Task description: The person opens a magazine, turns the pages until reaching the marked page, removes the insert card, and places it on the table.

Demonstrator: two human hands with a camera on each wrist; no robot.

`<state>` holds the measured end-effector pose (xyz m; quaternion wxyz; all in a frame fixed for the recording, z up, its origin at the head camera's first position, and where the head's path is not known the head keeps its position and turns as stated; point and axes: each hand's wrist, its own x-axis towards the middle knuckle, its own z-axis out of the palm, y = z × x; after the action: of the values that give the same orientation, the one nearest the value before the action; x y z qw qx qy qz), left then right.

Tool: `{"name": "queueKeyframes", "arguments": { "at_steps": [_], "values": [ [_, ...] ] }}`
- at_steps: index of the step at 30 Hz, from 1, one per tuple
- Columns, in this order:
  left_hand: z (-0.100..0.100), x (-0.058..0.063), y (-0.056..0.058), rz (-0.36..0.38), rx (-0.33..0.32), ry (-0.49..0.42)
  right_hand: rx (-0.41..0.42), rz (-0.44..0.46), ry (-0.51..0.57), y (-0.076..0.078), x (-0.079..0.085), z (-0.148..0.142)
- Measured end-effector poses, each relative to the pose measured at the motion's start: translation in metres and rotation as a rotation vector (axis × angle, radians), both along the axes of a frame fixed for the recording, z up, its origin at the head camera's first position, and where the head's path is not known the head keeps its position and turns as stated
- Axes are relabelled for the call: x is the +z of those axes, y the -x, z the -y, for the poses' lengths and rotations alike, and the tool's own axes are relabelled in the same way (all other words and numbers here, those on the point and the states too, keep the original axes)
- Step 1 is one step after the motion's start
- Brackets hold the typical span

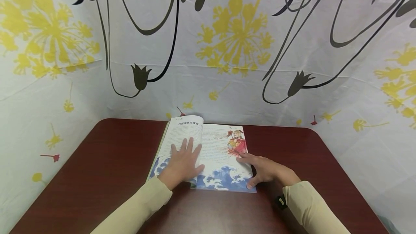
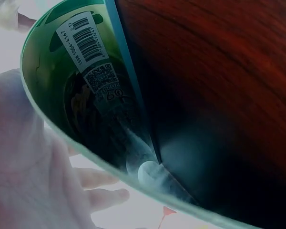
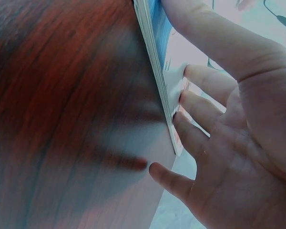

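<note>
An open magazine (image 1: pixel 214 147) lies on the table, with printed text, blue waves along the bottom and a red-robed figure on the right page. My left hand (image 1: pixel 183 161) rests on its left page with fingers spread. That side bows up off the table, so its green cover with a barcode label (image 2: pixel 83 40) shows from below in the left wrist view. At the right edge, my right hand (image 1: pixel 268 169) touches the page with its fingertips, thumb by the lower corner. In the right wrist view those fingers (image 3: pixel 200 112) lie loosely bent along the page edges.
The dark red wooden table (image 1: pixel 107 161) has rounded far corners. Behind it and at both sides hangs a white cloth (image 1: pixel 182 53) printed with yellow and grey flowers. A black band (image 1: pixel 281 202) is on the right wrist by the sleeve.
</note>
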<state>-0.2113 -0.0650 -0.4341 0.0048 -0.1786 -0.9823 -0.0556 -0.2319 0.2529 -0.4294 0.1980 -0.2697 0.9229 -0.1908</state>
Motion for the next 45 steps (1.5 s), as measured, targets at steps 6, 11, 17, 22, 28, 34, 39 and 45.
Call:
{"name": "queueKeyframes", "arguments": {
  "at_steps": [6,11,17,22,28,34,39,45],
  "values": [
    [-0.007,-0.002,0.001,-0.035,-0.058,0.014,0.011,-0.005,0.004,0.000,0.000,-0.001],
    [-0.012,-0.004,0.002,-0.034,-0.144,0.011,0.025,-0.017,0.002,0.001,-0.001,-0.001],
    [-0.020,-0.004,0.001,-0.011,-0.257,-0.015,0.028,-0.031,-0.003,0.002,-0.001,0.000],
    [-0.026,-0.005,-0.001,-0.007,-0.308,-0.013,0.024,-0.029,-0.006,0.002,0.001,0.000],
    [-0.030,-0.009,-0.002,0.017,-0.319,0.019,0.037,-0.028,0.000,0.002,0.001,0.000],
    [-0.032,-0.013,-0.003,0.016,-0.321,0.051,0.076,-0.048,0.019,0.004,0.001,-0.001],
    [-0.033,-0.013,-0.004,0.011,-0.326,0.059,0.080,-0.055,0.022,0.004,0.000,-0.002],
    [-0.032,-0.011,-0.005,0.010,-0.345,0.067,0.045,-0.051,0.021,0.004,-0.001,-0.002]
  ]
}}
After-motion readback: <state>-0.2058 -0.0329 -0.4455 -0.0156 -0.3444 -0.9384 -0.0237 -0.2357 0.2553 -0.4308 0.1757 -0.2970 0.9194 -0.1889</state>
